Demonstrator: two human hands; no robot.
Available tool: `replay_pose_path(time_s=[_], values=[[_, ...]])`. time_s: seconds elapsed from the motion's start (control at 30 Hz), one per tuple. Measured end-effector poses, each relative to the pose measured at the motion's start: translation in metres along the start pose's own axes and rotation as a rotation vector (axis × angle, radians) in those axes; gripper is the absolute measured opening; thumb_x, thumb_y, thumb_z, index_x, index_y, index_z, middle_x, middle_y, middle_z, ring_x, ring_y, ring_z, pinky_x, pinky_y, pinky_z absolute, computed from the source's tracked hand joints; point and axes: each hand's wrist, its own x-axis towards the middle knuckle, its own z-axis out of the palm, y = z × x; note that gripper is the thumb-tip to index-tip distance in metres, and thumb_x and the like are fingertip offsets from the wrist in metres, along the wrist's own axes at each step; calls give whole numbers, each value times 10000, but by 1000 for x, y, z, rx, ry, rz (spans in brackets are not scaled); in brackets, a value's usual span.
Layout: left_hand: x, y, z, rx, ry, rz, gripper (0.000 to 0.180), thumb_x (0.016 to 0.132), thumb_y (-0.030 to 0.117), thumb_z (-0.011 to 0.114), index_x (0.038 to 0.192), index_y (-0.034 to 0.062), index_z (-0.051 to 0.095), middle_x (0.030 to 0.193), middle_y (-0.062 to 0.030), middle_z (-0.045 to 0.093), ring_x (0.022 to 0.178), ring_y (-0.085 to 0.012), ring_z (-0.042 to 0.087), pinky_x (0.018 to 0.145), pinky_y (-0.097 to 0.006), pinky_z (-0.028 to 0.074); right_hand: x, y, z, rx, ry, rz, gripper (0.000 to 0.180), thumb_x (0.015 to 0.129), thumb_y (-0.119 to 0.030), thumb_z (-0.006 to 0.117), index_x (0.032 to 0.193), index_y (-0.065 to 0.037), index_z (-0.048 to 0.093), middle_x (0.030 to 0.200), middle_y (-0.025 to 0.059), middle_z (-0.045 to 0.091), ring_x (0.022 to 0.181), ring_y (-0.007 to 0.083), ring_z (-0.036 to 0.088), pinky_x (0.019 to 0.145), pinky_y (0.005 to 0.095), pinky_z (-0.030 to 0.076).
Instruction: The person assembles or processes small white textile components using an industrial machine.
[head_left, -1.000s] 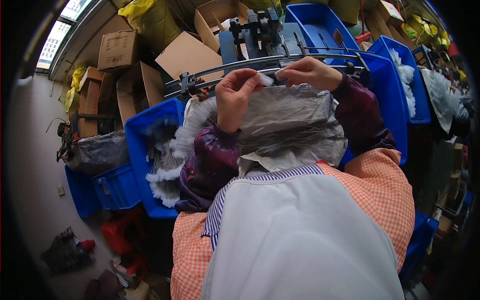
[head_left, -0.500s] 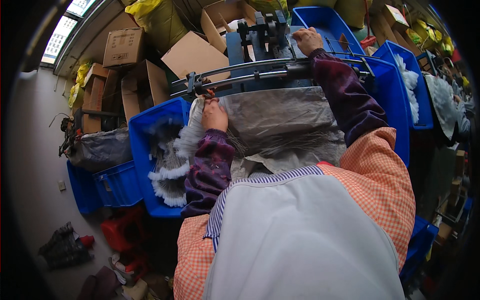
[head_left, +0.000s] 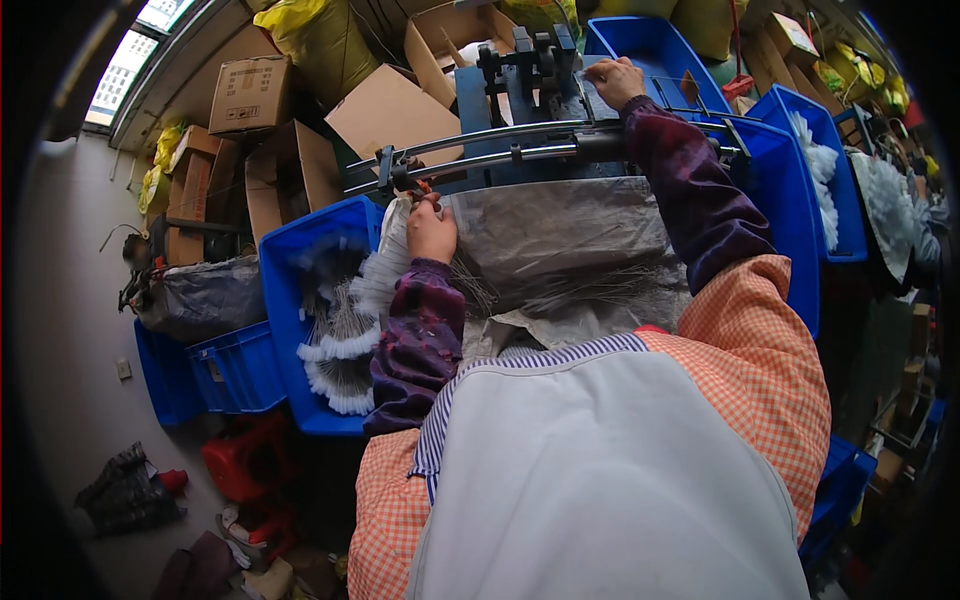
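Note:
My left hand is closed at the left end of the machine's metal rails, its fingers curled just under a small orange-red part. What it grips is hidden. At the far right of the dark machine, my right hand is pinched together beside the machine head; whatever lies between its fingertips is too small to make out. Thin metal wires lie loose on a grey cloth in front of me. Left of my left forearm, white-bristled wire brushes fill a blue bin.
Blue bins stand to the right, one holding white bristle bundles. Cardboard boxes and yellow sacks crowd the far left. A red stool stands low at left. The rails stretch across between my hands.
Both hands stay nearly in place. The left fingers have shifted slightly at the rail's end; the whole view has moved a little.

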Motion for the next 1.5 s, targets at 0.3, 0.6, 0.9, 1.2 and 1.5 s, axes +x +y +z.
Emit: replay_pose_path(time_s=[0.3, 0.6, 0.9, 1.2, 1.5], values=[[-1, 2, 2, 87, -54, -21, 271, 732, 184, 567, 963, 41, 571, 874, -120, 585, 852, -288, 558, 750, -366, 435, -3, -17, -15, -65, -94, 99, 191, 791, -313, 534, 930, -244, 644, 970, -55, 605, 964, 178, 482, 864, 356, 289], [2, 1, 3, -142, 1, -131, 157, 703, 87, 589, 850, 35, 582, 774, -81, 619, 732, -216, 602, 687, -312, 464, -26, -4, -24, -119, -22, 189, 333, 764, -432, 505, 998, -226, 622, 1088, 51, 514, 1080, 241, 374, 897, 428, 226], [12, -1, 2, -452, 126, -157, 108, 702, 66, 591, 798, 19, 575, 721, -82, 612, 664, -177, 594, 626, -282, 461, -21, -45, -5, -62, -37, 140, 283, 805, -361, 435, 976, -226, 616, 1056, 57, 504, 1075, 248, 355, 871, 441, 220], [12, 21, -19, -524, 188, -100, 90, 736, 60, 579, 815, 19, 561, 712, -58, 599, 647, -137, 578, 603, -257, 454, -22, -71, -6, -78, -30, 101, 287, 815, -346, 425, 986, -203, 606, 1053, 53, 502, 1080, 233, 342, 873, 445, 196], [15, 30, -41, -683, 292, -52, 96, 782, 45, 545, 865, -3, 541, 720, -48, 585, 629, -101, 559, 558, -220, 446, -25, -46, -9, -139, -42, 99, 305, 828, -361, 415, 1058, -233, 568, 1059, 37, 516, 1106, 223, 346, 885, 472, 195]])
